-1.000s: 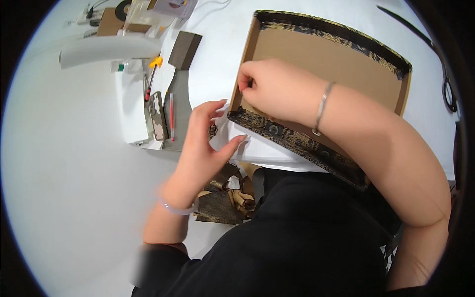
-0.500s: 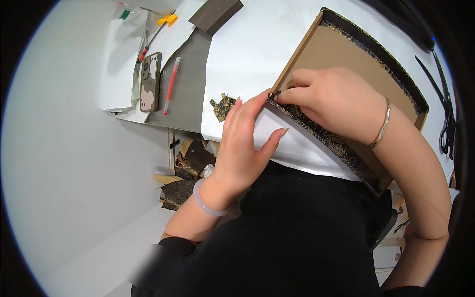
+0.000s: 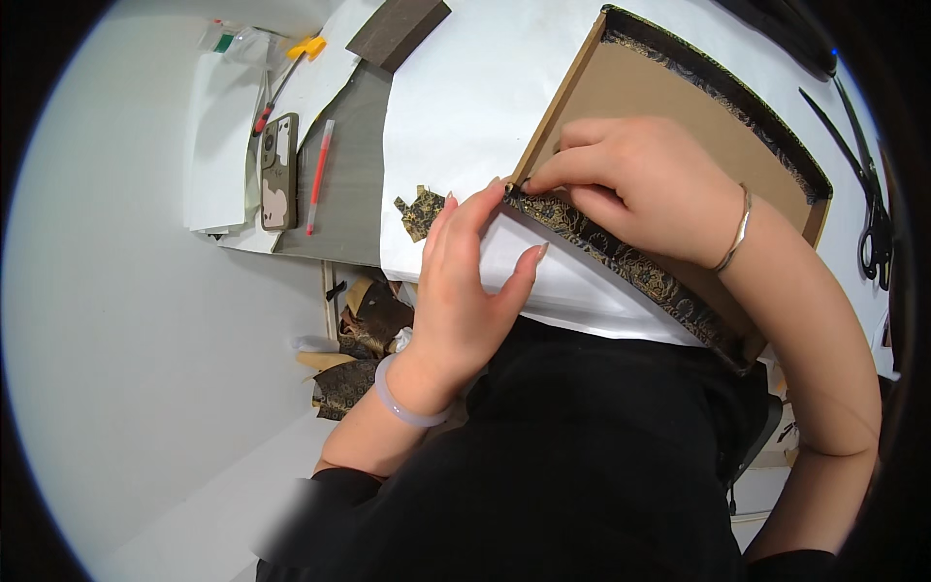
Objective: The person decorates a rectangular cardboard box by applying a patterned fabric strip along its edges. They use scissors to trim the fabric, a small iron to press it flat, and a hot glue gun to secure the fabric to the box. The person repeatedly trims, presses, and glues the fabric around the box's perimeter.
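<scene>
A shallow open box point(image 3: 669, 97) with a brown inside lies tilted across the table. Black and gold patterned fabric point(image 3: 621, 247) covers its near wall, while its left wall point(image 3: 562, 97) shows bare brown board. At the near left corner, my left hand point(image 3: 465, 276) rests its outstretched fingertips against the outside, with the thumb spread apart. My right hand point(image 3: 640, 184) reaches over the wall with curled fingers. Its index fingertip presses the inner side beside that corner; whether a bit of fabric is pinched there is hidden.
A patterned fabric scrap point(image 3: 420, 213) lies left of my left hand. Farther left are a red pen point(image 3: 320, 179), a phone point(image 3: 279, 175) and a red-tipped tool point(image 3: 276, 97). A dark block point(image 3: 398, 34) sits at the back; black scissors point(image 3: 868, 194) lie right. Scraps point(image 3: 373, 310) are below the table edge.
The view has shifted slightly, and more of the near wall's patterned face now shows. My right fingertips have moved slightly along the wall by the corner; my left hand stays against it.
</scene>
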Demonstrator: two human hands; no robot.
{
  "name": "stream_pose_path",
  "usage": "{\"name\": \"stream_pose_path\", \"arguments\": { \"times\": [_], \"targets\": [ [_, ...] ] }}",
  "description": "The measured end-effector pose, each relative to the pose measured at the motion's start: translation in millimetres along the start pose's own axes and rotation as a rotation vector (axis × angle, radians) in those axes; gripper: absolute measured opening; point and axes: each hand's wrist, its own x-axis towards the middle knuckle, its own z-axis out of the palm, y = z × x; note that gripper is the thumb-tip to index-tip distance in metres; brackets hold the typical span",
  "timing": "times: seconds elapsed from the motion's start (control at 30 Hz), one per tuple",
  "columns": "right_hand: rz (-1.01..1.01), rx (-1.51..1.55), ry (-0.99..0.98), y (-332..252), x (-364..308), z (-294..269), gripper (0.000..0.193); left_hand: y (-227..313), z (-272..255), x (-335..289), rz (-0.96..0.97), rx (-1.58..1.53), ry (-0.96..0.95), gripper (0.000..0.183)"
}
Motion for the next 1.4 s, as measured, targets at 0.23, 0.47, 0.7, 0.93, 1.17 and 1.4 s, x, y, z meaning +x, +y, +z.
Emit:
{"name": "stream_pose_path", "arguments": {
  "times": [0.23, 0.47, 0.7, 0.93, 1.17, 1.4],
  "targets": [
    [0.202, 0.115, 0.003, -5, 9, 2, 0.026, 3, 0, -2, 0.01, 0.046, 0.018, 0.071],
    [0.424, 0.155, -0.251, -22, 19, -15, 0.026, 8, 5, -4, 0.027, 0.086, 0.005, 0.072],
    [0.468, 0.318, -0.209, -18, 16, -11, 0.027, 10, 6, -5, 0.018, 0.107, 0.009, 0.07],
    [0.509, 0.611, -0.031, 4, 20, -7, 0.027, 22, -20, 6, -0.088, 0.09, -0.082, 0.051],
    [0.595, 0.845, 0.066, 10, 19, -11, 0.027, 40, -48, 73, -0.38, 0.141, -0.378, 0.021],
    [0.583, 1.233, -0.41, 50, 33, -48, 0.042, 70, -39, 171, -0.523, 0.573, -1.142, 0.029]
  ]
}}
